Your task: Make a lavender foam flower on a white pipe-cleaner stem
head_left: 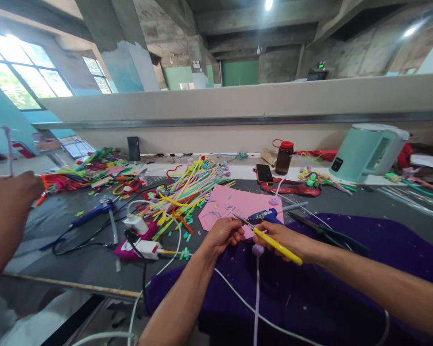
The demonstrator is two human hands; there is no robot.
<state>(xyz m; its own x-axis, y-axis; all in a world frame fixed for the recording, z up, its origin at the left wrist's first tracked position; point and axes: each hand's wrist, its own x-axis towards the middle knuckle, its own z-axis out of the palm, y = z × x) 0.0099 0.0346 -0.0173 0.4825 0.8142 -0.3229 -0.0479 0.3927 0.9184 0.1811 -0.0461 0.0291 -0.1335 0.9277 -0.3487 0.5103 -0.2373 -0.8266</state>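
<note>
Yellow-handled scissors (274,242) sit clenched in my right hand (286,240), blades pointing toward my left hand (223,234). Left hand is pinched shut on something small right at the blade tips; too small to name. Lilac pipe cleaner (256,288) with a little ball at its top hangs just below both hands, over the purple cloth (346,269).

Risks as I read them:
- Blade tips are touching or nearly touching my left fingertips. A closing cut here could nick a finger.
- Blue glue gun (265,216) lies just beyond my right hand on the pink foam sheet (234,204). Can't tell if it's hot; brushing the nozzle with a knuckle could burn.
- White cable (238,298) runs under my left forearm across the cloth. An elbow snag could drag the white power strip (146,247), to the left of my left hand, off the worktop (57,250) edge.
- Dark pliers (328,235) lie beside my right wrist; easy to knock.
- Another person's arm (7,211) is far left, well apart from mine, near a second glue gun (94,211). No clash at present.
</note>
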